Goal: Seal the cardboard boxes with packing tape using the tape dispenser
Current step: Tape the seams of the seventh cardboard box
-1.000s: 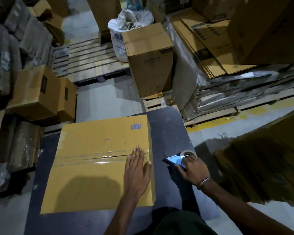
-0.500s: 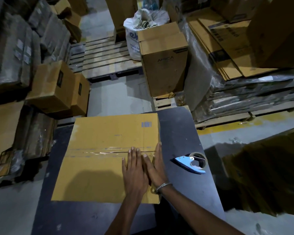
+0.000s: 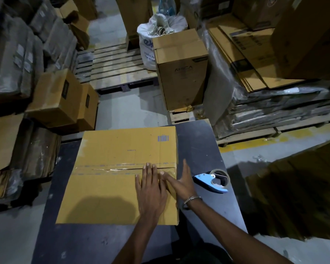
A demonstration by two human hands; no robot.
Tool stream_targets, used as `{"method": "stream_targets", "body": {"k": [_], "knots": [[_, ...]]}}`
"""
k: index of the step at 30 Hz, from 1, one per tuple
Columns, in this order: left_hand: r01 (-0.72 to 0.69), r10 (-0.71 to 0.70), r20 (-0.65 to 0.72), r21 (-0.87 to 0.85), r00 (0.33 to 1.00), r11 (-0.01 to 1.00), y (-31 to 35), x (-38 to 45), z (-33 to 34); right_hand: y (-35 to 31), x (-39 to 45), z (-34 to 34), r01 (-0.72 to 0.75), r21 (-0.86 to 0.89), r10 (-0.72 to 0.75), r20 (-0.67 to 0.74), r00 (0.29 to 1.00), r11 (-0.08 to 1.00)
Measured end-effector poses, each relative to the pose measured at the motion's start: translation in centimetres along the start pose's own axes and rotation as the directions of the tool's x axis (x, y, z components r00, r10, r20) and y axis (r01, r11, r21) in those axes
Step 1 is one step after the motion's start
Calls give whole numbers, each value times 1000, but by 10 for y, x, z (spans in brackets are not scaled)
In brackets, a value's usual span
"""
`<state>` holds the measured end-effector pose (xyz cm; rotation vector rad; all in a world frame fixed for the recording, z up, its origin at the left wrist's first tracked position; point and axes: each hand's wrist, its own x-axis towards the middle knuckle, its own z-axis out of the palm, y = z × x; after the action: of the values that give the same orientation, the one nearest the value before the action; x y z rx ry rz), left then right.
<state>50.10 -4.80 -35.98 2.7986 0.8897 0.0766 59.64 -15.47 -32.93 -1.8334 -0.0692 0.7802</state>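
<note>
A tan cardboard box (image 3: 111, 195) lies flat-topped on a dark table (image 3: 196, 149), with a strip of clear packing tape (image 3: 103, 169) along its centre seam. My left hand (image 3: 151, 189) lies flat on the box near the seam's right end, fingers straight. My right hand (image 3: 179, 182) presses the box's right edge beside it, fingers spread and straight, a bracelet on the wrist. The blue tape dispenser (image 3: 213, 181) rests on the table to the right of the box, untouched.
A tall brown carton (image 3: 181, 69) stands on a pallet behind the table. Stacked flat cardboard (image 3: 246, 60) and wrapped bundles fill the right. Smaller boxes (image 3: 59, 98) sit at the left, a wooden pallet (image 3: 112, 67) and a white sack (image 3: 154, 40) beyond.
My right hand let go of the tape dispenser, left it on the table, and moved left onto the box's right edge. My left hand stayed flat on the box.
</note>
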Motion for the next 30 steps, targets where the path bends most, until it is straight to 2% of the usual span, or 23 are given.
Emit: {"method": "stream_targets", "body": {"k": [2, 5, 7, 9, 12, 13, 15, 17, 21, 24, 28, 30], "knots": [[-106, 105, 37, 23, 994, 994, 3, -2, -4, -3, -2, 13, 103, -40, -103, -10, 995, 994], [-342, 337, 110, 24, 935, 939, 5, -8, -4, -1, 2, 30, 125, -38, -123, 62, 991, 991], [-400, 404, 138, -56, 904, 915, 0, -8, -4, 4, 9, 31, 71, -12, -71, 52, 996, 997], [-450, 461, 120, -112, 879, 886, -7, -7, -6, 5, 11, 27, 41, -58, -42, -11, 999, 997], [-502, 516, 127, -127, 847, 856, -18, -2, -11, -4, 2, 26, 154, -203, -172, -79, 982, 967], [-486, 491, 145, -73, 859, 871, -24, 0, -12, -4, -2, 31, 216, -315, -244, -52, 968, 924], [-393, 376, 172, 80, 911, 916, -41, 4, -13, 2, -6, 43, 293, -590, -331, 47, 943, 752], [-312, 289, 169, 134, 942, 941, -64, 7, -15, 11, -7, 51, 281, -739, -352, 63, 934, 613], [-191, 175, 142, 107, 974, 976, -121, 7, -28, 18, -5, 55, 239, -855, -379, 54, 924, 461], [-102, 81, 141, 148, 987, 984, -160, 11, -38, 20, -3, 59, 213, -902, -386, 57, 921, 376], [148, -159, 117, 99, 980, 984, -173, 16, -46, 19, -3, 65, 153, -930, -372, 19, 928, 334], [186, -189, 85, 42, 978, 982, -159, 21, -47, 13, -4, 80, 82, -930, -351, -53, 935, 358]]}}
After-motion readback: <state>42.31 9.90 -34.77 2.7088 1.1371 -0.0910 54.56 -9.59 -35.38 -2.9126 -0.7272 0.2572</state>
